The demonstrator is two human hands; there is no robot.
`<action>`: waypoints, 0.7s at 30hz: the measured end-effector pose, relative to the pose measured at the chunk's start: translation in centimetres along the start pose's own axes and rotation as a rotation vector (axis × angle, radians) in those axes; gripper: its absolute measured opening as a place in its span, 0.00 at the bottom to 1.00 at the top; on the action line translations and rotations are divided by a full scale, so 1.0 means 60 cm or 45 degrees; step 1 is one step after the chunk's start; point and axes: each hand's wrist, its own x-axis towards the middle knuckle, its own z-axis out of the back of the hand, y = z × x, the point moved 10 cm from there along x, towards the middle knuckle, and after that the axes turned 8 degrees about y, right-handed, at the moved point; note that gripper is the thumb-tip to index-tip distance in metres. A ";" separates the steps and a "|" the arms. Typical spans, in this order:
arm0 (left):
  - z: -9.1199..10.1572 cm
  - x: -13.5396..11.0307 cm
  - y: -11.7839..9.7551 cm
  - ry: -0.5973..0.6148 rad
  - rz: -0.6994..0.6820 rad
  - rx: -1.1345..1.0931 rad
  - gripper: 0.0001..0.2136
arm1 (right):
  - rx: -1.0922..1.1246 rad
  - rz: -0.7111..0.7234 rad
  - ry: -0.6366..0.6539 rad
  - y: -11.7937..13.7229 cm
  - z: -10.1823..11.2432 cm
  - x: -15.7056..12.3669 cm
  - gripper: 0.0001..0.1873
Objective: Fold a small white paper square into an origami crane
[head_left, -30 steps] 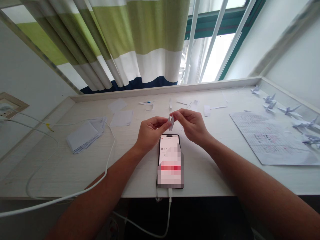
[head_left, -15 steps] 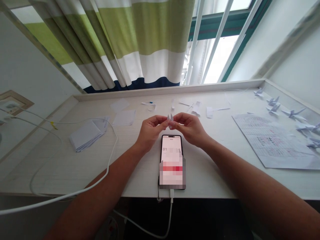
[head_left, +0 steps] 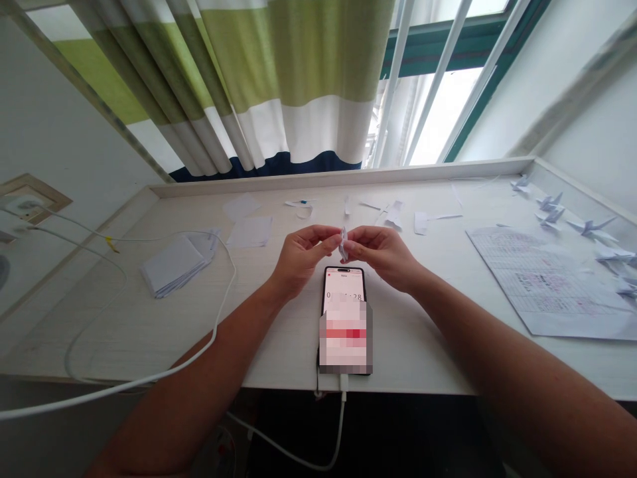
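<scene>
A small folded piece of white paper (head_left: 343,244) is held up between both hands, over the desk (head_left: 279,345) and just beyond the phone. My left hand (head_left: 303,257) pinches its left side with thumb and fingers. On the other side, my right hand (head_left: 382,253) grips it in a pinch too. The paper stands narrow and upright, and the fingertips cover part of it. Below the hands lies a phone (head_left: 343,282) with a lit screen, partly pixelated, and a white cable plugged into its lower end.
Folded paper cranes (head_left: 592,227) line the right edge, beside a printed sheet (head_left: 542,285). Stacked white papers (head_left: 174,265) lie at left. Paper scraps (head_left: 395,214) are scattered along the back. A white cable (head_left: 229,292) loops over my left forearm from the wall socket (head_left: 37,199).
The folded paper has turned between my fingers: two pointed tips showed before, and now it appears narrow, edge-on. Both hands stay almost in place. The view has shifted slightly.
</scene>
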 end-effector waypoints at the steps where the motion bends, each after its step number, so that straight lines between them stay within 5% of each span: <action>1: 0.001 0.000 0.000 -0.008 0.003 0.001 0.09 | -0.001 0.003 -0.001 0.001 0.000 0.000 0.14; 21: 0.003 0.000 -0.003 -0.030 0.044 0.041 0.09 | -0.058 0.018 -0.014 0.005 -0.002 -0.001 0.14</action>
